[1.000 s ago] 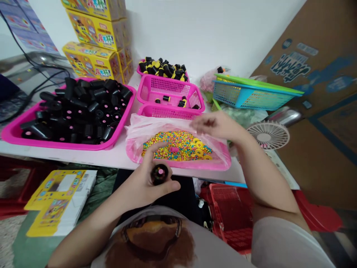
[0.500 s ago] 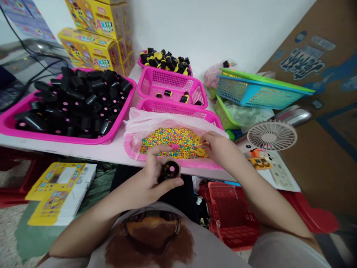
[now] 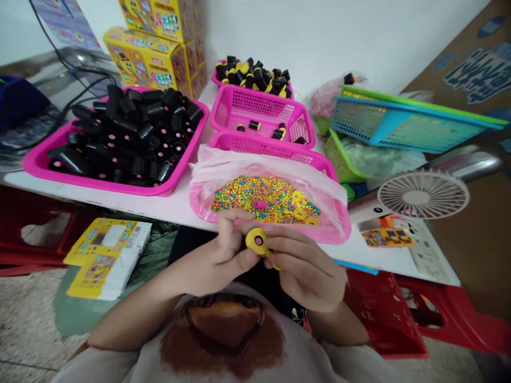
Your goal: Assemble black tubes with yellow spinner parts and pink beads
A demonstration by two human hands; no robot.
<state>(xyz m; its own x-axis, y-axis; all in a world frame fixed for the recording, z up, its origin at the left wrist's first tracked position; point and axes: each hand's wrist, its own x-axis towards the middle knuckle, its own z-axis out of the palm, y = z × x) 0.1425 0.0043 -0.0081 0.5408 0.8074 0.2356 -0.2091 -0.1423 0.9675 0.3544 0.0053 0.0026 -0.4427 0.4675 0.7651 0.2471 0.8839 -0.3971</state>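
My left hand (image 3: 225,258) is wrapped round a small black cylinder, mostly hidden by the fingers. A yellow ring (image 3: 250,238) sits at its upper end, and a pink dot shows through the hole. The fingertips of my right hand (image 3: 309,266) pinch that ring's edge, with another yellow piece (image 3: 275,264) low between the fingers. Just beyond my hands, a plastic-lined pink basket (image 3: 337,230) holds many small coloured beads (image 3: 243,194). A pink tube-like piece (image 3: 261,204) and several loose yellow rings (image 3: 297,197) lie on the beads.
At left, a large pink basket (image 3: 159,187) is heaped with black cylinders. Farther back are a pink basket (image 3: 223,114) with a few black-and-yellow pieces and a fuller one (image 3: 251,74). Yellow boxes (image 3: 147,58) are stacked behind. A small fan (image 3: 423,196) and blue basket (image 3: 391,125) are right.
My right hand has come from the bead basket to my left hand, bringing yellow rings. One ring now sits at the end of the black cylinder. The view has shifted slightly.
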